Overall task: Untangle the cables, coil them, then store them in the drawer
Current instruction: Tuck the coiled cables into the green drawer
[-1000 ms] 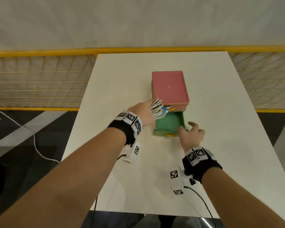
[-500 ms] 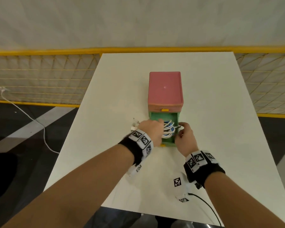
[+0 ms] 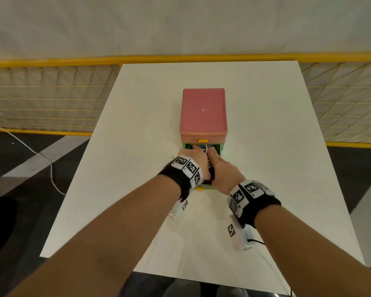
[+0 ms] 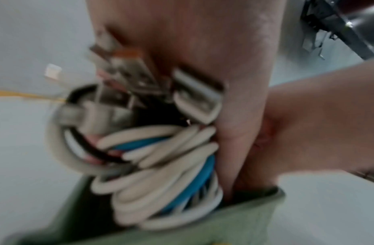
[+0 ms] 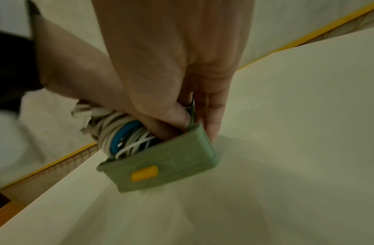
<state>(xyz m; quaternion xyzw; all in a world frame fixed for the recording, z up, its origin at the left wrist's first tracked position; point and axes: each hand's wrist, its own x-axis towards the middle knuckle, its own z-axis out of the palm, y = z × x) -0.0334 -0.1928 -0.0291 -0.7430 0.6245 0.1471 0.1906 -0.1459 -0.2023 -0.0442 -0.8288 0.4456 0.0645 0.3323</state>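
Note:
A small chest with a pink top (image 3: 202, 112) stands mid-table, its green lower drawer (image 5: 167, 164) pulled out toward me. My left hand (image 3: 196, 156) holds a coil of white and blue cables (image 4: 160, 174) with metal plugs (image 4: 129, 82) and has it partly down inside the drawer. The coil's upper loops and plugs still stick above the rim. My right hand (image 5: 194, 122) pinches the drawer's right wall, thumb inside against the coil and fingers outside. In the head view both hands cover most of the drawer; only a bit of cable (image 3: 204, 148) shows.
The drawer front carries a yellow handle (image 5: 144, 173); the closed pink drawer above has one too (image 3: 202, 140). The white table (image 3: 276, 146) lies bare around the chest. A yellow-railed mesh fence (image 3: 51, 99) runs behind and beside the table.
My left hand carried the coil from beside the chest's left edge down into the open drawer. My right hand moved from the drawer's front corner onto its right wall.

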